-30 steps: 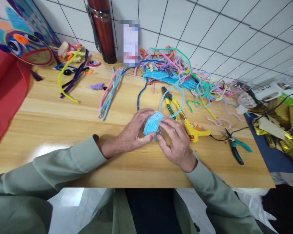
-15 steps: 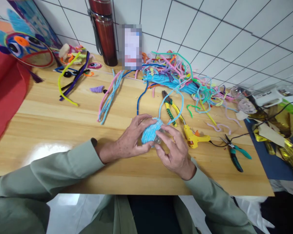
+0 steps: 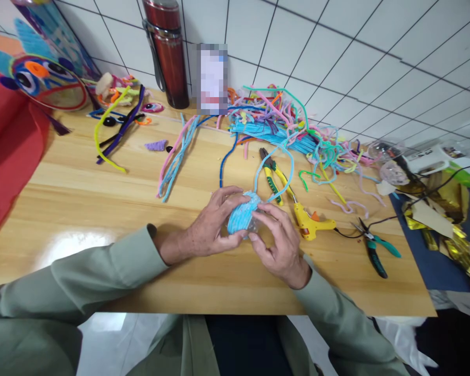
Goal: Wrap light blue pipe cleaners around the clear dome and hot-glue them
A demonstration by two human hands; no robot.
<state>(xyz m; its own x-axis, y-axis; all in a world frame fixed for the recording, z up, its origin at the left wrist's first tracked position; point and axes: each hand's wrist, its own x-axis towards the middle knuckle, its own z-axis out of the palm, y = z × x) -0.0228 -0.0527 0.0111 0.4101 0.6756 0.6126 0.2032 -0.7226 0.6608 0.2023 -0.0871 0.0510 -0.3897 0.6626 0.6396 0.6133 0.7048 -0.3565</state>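
Note:
Between my hands is a small clear plastic ball [image 3: 253, 225], its left part covered in rows of light blue pipe cleaner [image 3: 241, 216]. My left hand [image 3: 209, 224] grips the covered side, thumb below and fingers over the top. My right hand [image 3: 280, 237] holds the other side with thumb and fingertips, near the bare clear part. From the top of the ball a loose light blue pipe cleaner [image 3: 293, 169] loops up and to the right over the table. The underside of the ball is hidden.
Beyond my right hand lie yellow-green pliers [image 3: 273, 180], a yellow glue gun [image 3: 311, 222] and teal-black cutters [image 3: 376, 248]. A heap of pipe cleaners [image 3: 276, 130] lies along the wall. Blue and pink stems [image 3: 176, 162] are to the left; a red thermos [image 3: 167, 57] stands behind.
The view has shifted very slightly. Both hands keep their hold on the ball, with hardly any visible movement.

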